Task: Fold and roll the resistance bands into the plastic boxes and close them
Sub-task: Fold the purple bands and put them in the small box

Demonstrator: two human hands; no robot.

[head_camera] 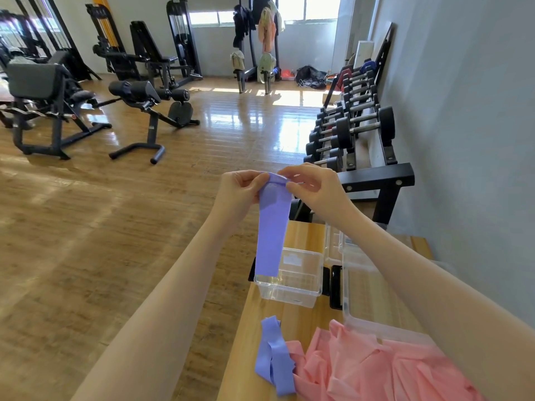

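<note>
A purple resistance band [272,227] hangs straight down in the air, its top edge curled over. My left hand [241,192] pinches that top edge from the left and my right hand [315,186] pinches it from the right. The band's lower end hangs over a small clear plastic box [292,287] standing open on the wooden table [252,337]. Another purple band [273,360] lies crumpled near the table's front, touching a heap of pink bands [376,369]. A larger clear box [373,319] sits to the right, partly behind my right forearm.
A dumbbell rack [353,131] runs along the right wall beyond the table. Gym benches [144,105] and machines stand on the wooden floor to the left. A black object [335,287] lies between the two boxes.
</note>
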